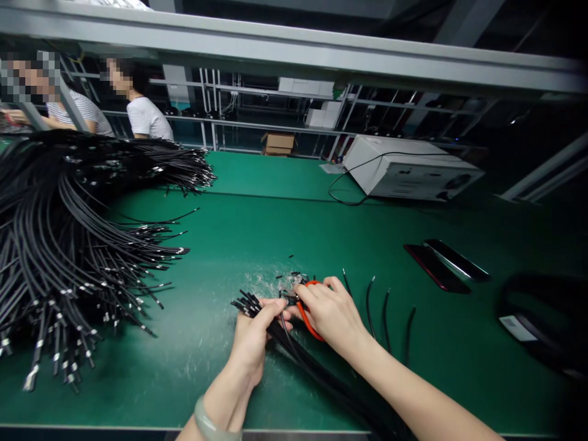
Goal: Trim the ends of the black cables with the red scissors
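My left hand is wrapped round a bundle of black cables, whose cut ends stick out past the thumb to the upper left. One cable stands apart from the bundle at my left fingertips. My right hand is closed on a cutting tool with orange handles. The tool's jaws are close to my left thumb, by that single cable; whether they touch it is too small to tell. Clear scraps and short black pieces lie just beyond both hands on the green table.
A large pile of black cables covers the table's left side. Loose cable ends lie right of my right hand. Farther right are two phone-like objects, a dark object and a white machine. Two people sit behind.
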Available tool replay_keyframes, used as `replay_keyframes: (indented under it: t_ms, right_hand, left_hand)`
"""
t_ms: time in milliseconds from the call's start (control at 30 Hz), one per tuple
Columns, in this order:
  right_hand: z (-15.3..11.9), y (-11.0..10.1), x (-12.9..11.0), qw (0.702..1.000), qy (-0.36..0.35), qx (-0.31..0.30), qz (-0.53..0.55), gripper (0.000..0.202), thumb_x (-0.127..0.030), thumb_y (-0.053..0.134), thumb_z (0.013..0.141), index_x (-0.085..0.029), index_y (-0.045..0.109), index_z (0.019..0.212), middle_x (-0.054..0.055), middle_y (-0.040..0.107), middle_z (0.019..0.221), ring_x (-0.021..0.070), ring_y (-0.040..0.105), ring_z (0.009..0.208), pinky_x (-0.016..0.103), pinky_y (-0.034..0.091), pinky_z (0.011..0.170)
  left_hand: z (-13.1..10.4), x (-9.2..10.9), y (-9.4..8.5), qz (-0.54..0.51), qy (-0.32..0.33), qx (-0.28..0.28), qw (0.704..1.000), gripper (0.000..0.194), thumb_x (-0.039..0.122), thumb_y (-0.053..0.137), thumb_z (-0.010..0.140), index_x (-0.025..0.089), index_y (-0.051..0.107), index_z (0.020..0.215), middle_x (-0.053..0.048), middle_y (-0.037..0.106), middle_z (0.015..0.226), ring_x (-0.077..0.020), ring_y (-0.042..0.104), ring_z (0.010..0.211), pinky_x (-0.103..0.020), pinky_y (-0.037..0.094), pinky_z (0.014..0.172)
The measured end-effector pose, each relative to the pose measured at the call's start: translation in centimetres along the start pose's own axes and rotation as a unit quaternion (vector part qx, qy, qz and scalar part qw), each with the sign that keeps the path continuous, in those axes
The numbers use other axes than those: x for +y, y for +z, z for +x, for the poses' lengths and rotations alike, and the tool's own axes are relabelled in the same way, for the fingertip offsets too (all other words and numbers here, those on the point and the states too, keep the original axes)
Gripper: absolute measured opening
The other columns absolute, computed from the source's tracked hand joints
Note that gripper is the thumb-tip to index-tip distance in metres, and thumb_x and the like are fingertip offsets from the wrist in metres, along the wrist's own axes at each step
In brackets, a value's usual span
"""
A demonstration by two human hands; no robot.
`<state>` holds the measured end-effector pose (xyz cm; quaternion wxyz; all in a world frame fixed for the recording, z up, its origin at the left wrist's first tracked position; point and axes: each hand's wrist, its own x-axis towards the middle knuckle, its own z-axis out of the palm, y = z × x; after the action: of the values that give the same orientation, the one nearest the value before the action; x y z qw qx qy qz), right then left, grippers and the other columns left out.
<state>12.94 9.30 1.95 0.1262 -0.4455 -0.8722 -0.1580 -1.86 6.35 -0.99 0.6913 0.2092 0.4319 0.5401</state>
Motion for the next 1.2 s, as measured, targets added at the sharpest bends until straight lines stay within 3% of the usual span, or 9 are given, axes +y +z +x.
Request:
replay_keyframes:
  t_ms: [233,467,900,1000,1100,1200]
  right_hand:
    - [0.6,-0.4,0.8,0.997,-0.049,0.011,-0.053,0.019,-0.021,0.042,0.089,-0.017,0.061,0.083,0.003,0.057,0.062,0.0140,0.048,0.059,0.032,0.023,0.071]
    - [1.2,-1.5,1.8,0.995,-0.091,-0.021,-0.045,0.022,-0.019,0.043,0.087,-0.017,0.057,0.071,0.003,0.057,0.057,0.0116,0.046,0.052,0.032,0.023,0.072]
    - [1.3,-1.2,1.9,0.991,-0.102,-0.073,-0.036,0.021,-0.020,0.044,0.084,-0.017,0.054,0.066,0.001,0.058,0.049,0.0096,0.041,0.041,0.031,0.024,0.069]
    - [1.1,-1.2,2.2,0.994,-0.061,-0.087,-0.014,0.024,-0.034,0.051,0.083,-0.019,0.056,0.065,0.002,0.056,0.047,0.0132,0.046,0.049,0.029,0.026,0.065]
    - [1.0,-1.4,2.8,0.992,0.034,-0.118,0.039,0.025,-0.047,0.062,0.072,-0.022,0.061,0.074,0.000,0.052,0.045,0.0172,0.049,0.056,0.026,0.027,0.059]
    - [1.2,-2.1,3.4,0.954,0.143,-0.158,0.210,0.032,-0.047,0.067,0.067,-0.021,0.062,0.085,-0.002,0.053,0.049,0.0143,0.046,0.051,0.024,0.029,0.055]
  left_hand:
    - [-0.2,0.0,0.0,0.006,-0.005,0.002,1.000,0.028,0.034,0.072,0.064,0.011,0.065,0.078,-0.004,0.064,0.061,-0.0129,0.058,0.052,-0.022,0.043,0.050]
    - [-0.2,0.2,0.1,-0.003,-0.002,-0.009,1.000,0.026,0.033,0.076,0.059,0.013,0.064,0.071,-0.002,0.063,0.058,-0.0119,0.056,0.049,-0.022,0.043,0.051]
    - [0.0,-0.2,0.0,0.007,-0.001,-0.005,1.000,0.027,0.032,0.075,0.060,0.013,0.064,0.074,-0.003,0.064,0.060,-0.0124,0.057,0.052,-0.022,0.043,0.052]
    - [0.0,-0.2,0.0,0.011,-0.008,-0.015,1.000,0.028,0.033,0.074,0.062,0.012,0.064,0.078,-0.003,0.064,0.061,-0.0125,0.057,0.053,-0.022,0.042,0.052]
    - [-0.1,-0.1,0.0,0.002,-0.010,-0.023,1.000,0.031,0.034,0.074,0.063,0.012,0.065,0.082,-0.003,0.063,0.063,-0.0121,0.056,0.055,-0.021,0.042,0.052]
    - [-0.2,0.1,0.2,-0.013,-0.011,-0.030,0.999,0.033,0.035,0.074,0.064,0.013,0.064,0.085,-0.002,0.062,0.064,-0.0111,0.056,0.055,-0.021,0.042,0.053]
